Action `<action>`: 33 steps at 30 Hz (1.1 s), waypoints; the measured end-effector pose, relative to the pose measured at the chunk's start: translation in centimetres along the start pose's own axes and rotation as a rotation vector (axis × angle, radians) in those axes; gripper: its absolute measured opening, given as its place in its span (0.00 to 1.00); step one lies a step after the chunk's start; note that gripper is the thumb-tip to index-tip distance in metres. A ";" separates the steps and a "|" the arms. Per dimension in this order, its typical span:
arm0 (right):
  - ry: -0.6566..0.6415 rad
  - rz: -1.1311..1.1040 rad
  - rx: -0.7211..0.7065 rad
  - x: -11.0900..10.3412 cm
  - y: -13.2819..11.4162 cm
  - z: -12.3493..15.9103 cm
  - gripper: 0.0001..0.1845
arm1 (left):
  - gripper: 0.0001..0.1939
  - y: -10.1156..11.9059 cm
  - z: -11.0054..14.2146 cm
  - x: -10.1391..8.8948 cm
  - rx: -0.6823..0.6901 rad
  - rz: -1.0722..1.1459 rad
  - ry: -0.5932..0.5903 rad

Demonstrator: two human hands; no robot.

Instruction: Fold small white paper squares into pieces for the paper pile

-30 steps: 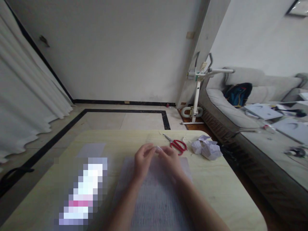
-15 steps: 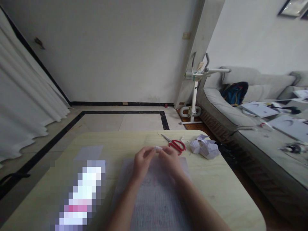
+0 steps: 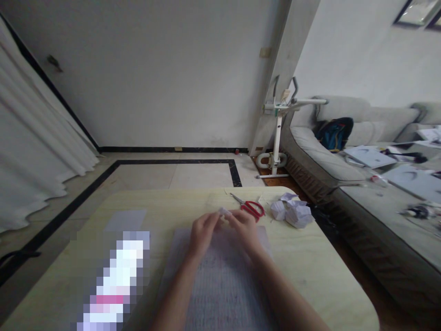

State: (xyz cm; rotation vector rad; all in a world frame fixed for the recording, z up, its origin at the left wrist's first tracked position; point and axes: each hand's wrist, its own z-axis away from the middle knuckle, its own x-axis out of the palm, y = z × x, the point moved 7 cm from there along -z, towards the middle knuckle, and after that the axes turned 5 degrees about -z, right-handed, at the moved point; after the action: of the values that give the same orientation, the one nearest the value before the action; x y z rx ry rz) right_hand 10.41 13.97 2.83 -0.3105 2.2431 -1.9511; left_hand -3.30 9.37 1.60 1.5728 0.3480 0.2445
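Observation:
Between the fingertips of both hands is a small piece of white paper (image 3: 224, 211), folded or rolled; its exact shape is too small to make out. My left hand (image 3: 204, 230) pinches it from the left, and my right hand (image 3: 244, 226) pinches it from the right. Both hands are above the far part of a large sheet of lined paper with writing (image 3: 223, 285). Red-handled scissors (image 3: 253, 209) lie just beyond my right hand, blades pointing to the far left. Crumpled white paper (image 3: 298, 213) sits to the right of the scissors.
The pale wooden table (image 3: 327, 276) has rounded corners. On its left lie a flat paper piece (image 3: 127, 219) and a pixelated, bright object (image 3: 117, 280). A grey sofa (image 3: 372, 197) with a backpack (image 3: 335, 134) and white exercise equipment (image 3: 278, 133) stand beyond on the right.
The fingertips have shifted slightly around the small paper, which now shows a little more on its left end. Both hands stay in nearly the same place.

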 end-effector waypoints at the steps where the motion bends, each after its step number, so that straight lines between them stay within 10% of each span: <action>1: -0.001 0.000 0.001 0.0 0.0 0.0 0.14 | 0.18 0.0 0.0 -0.1 0.006 -0.001 0.011; 19: 0.051 0.085 -0.094 -0.6 -0.7 0.2 0.11 | 0.22 -1.2 0.2 0.6 -0.147 0.211 -0.062; 33: -0.010 -0.068 0.143 -0.6 2.1 -0.4 0.11 | 0.14 -0.8 0.2 1.0 -0.110 0.089 -0.104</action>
State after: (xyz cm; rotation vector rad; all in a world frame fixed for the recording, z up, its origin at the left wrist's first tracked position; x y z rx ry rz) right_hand 10.73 14.77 0.84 -0.3818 2.0985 -2.1262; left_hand -2.38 9.57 0.75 1.4875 0.1812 0.2459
